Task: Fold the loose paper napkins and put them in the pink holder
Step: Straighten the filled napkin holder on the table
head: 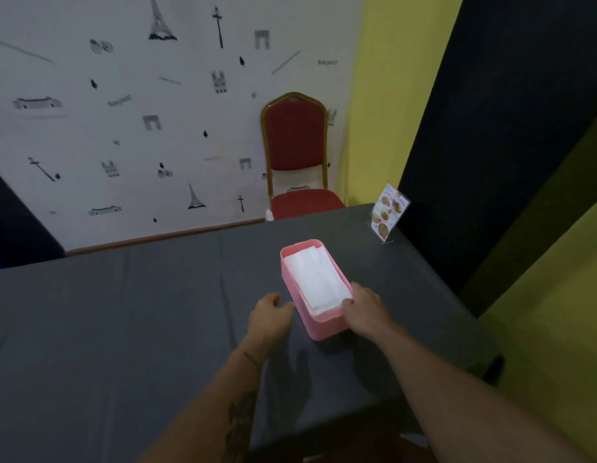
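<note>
The pink holder [319, 295] sits on the grey tablecloth [140, 312], set at a slant toward the right half of the table. White folded napkins [315, 280] lie stacked inside it, filling it nearly wall to wall. The right hand [364, 310] grips the holder's near right corner, fingers curled over the rim and touching the napkin stack's edge. The left hand [268, 314] rests on the cloth just beside the holder's left wall, fingers loosely curled, holding nothing; whether it touches the wall I cannot tell. Wide bare cloth stretches off to the left. To the right the table's edge runs near. A menu card stand [389, 213] stands by the far right corner, well apart. A red chair [295, 152] waits behind the far edge.
</note>
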The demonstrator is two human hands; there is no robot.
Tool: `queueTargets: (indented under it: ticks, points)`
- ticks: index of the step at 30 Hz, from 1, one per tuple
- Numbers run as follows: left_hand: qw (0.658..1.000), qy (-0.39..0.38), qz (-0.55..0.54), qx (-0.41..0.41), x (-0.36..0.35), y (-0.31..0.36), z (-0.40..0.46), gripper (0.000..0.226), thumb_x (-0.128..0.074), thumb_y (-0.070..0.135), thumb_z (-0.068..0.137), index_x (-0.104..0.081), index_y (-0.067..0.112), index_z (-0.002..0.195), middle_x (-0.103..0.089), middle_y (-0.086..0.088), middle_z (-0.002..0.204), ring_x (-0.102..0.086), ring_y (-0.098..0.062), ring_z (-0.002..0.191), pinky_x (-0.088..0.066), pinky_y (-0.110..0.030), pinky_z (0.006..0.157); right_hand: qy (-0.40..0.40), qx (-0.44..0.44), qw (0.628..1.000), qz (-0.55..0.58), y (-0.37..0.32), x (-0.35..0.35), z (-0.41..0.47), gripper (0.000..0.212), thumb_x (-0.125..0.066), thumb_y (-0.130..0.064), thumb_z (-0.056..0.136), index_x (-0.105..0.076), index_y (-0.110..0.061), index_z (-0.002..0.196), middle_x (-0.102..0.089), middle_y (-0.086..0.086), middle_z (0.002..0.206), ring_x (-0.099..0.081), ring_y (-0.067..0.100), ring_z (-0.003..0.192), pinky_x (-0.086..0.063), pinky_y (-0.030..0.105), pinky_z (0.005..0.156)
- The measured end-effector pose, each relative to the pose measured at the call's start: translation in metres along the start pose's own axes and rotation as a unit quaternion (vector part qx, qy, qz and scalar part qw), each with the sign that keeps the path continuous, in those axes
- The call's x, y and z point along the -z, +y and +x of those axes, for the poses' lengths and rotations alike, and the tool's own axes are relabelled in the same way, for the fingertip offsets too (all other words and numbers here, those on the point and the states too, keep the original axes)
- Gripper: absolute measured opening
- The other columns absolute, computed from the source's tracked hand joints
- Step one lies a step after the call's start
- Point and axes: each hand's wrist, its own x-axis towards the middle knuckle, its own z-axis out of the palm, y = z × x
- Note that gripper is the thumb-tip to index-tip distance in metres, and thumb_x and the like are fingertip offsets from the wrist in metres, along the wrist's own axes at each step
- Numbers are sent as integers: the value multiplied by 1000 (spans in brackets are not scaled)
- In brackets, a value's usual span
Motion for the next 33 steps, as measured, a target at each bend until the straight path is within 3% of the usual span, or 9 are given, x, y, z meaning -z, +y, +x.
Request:
queueTargets:
  ticks: [2,3,6,10,19,24,33]
  points:
    - [999,-10,-22,23,-16,7,4,53,-55,27,95,-40,11,144,-46,-10,146,-58,-26,116,-50,-26,80,-5,-18,1000,14,7,0,12,39,-45,-17,96,-50,-13,135,-56,11,131,-59,28,114,-52,39,90]
    - [999,-14,-29,28,-22,10,6,51,-56,27,95,-43,12,141,-50,-11,142,-61,-25,110,-54,-28,79,-6,-25,999,19,10,1,17,37,-47,-14,94,-54,-12,131,-59,11,128,-61,28,110,-53,39,90]
    - [998,-17,-48,31,-34,16,9,50,-61,23,92,-46,14,139,-53,-8,139,-58,-30,120,-51,-49,97,-3,-24,1000,20,16,2,29,29,-52,-7,88,-69,-13,111,-68,8,106,-66,25,92,-59,37,77]
    - [999,-1,-53,8,-46,32,12,53,-63,12,90,-45,13,140,-52,-8,141,-52,-30,127,-45,-51,102,24,-24,999,32,23,10,36,29,-54,-8,88,-70,-18,110,-69,6,103,-67,23,89,-58,33,70]
    - [994,-56,-38,-83,-105,101,11,54,-64,17,90,-44,15,140,-52,-7,141,-51,-30,128,-42,-51,103,95,-62,991,64,76,77,47,23,-55,-11,92,-72,-21,105,-69,0,94,-65,18,81,-51,26,58]
    - [989,-126,-21,-78,-158,121,5,52,-63,14,91,-44,13,139,-52,-5,141,-51,-29,129,-42,-48,103,114,-100,987,53,130,106,43,29,-59,-13,92,-68,-20,118,-69,5,108,-68,22,95,-60,37,79]
    - [977,-189,12,-102,-210,128,10,52,-63,18,91,-43,15,140,-52,-6,140,-49,-28,130,-42,-44,104,111,-118,985,65,186,119,47,36,-58,-13,93,-64,-20,128,-69,6,114,-67,25,102,-59,36,79]
